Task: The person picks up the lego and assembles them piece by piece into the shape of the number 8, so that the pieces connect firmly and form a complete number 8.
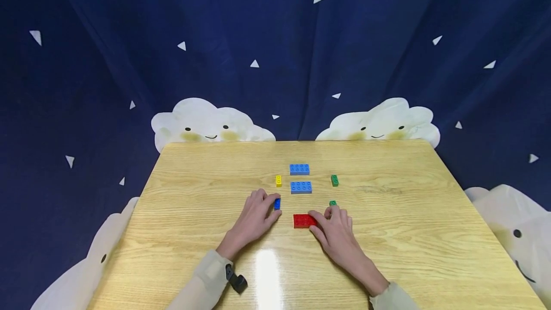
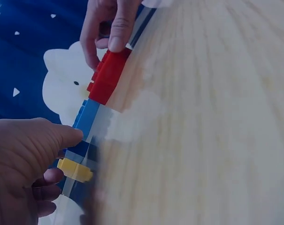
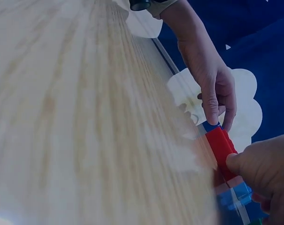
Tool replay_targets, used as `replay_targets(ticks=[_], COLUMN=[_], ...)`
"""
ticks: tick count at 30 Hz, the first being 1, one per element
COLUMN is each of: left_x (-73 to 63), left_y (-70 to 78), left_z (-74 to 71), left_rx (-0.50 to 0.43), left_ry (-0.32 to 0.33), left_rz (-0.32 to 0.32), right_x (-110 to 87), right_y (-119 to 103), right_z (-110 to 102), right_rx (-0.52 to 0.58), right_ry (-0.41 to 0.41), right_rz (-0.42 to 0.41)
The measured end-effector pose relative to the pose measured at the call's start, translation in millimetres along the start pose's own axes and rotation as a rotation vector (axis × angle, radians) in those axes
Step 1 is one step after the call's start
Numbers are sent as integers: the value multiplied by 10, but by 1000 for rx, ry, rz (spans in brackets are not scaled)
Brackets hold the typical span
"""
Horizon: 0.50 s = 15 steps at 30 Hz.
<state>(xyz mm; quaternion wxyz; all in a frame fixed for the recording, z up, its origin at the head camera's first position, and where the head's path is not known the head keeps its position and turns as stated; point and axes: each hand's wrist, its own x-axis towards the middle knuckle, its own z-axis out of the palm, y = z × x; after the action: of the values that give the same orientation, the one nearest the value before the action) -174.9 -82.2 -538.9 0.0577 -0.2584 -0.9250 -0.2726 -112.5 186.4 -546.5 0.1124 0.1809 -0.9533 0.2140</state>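
Note:
My left hand (image 1: pixel 257 214) pinches a small dark blue brick (image 1: pixel 277 204) between thumb and index finger, with the brick down at the tabletop. To its right, a long red brick (image 1: pixel 301 221) lies on the table, and my right hand (image 1: pixel 338 234) grips its right end, thumb on the near side and index finger on the far side. In the left wrist view the red brick (image 2: pixel 108 77) shows its studs facing up. A small green brick (image 1: pixel 333 203) sits just beyond my right fingers, partly hidden by them.
Two blue bricks, a farther one (image 1: pixel 299 170) and a nearer one (image 1: pixel 301 187), lie beyond the red brick. A small yellow brick (image 1: pixel 278 181) is left of them, another green brick (image 1: pixel 335 180) right. A navy curtain (image 1: pixel 297 51) hangs behind the wooden table (image 1: pixel 193 166).

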Motion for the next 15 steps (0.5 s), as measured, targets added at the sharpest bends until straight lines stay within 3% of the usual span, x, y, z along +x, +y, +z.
replay_targets(ticks=[5, 15], left_x=[40, 0], left_y=[-15, -8], left_z=[-37, -114], left_rx=[8, 30], left_ry=[22, -42], left_rz=[-21, -40], right_x=[86, 150], right_y=[-4, -33], right_z=[10, 99], right_rx=[43, 145], right_ry=[18, 43], right_rz=[7, -10])
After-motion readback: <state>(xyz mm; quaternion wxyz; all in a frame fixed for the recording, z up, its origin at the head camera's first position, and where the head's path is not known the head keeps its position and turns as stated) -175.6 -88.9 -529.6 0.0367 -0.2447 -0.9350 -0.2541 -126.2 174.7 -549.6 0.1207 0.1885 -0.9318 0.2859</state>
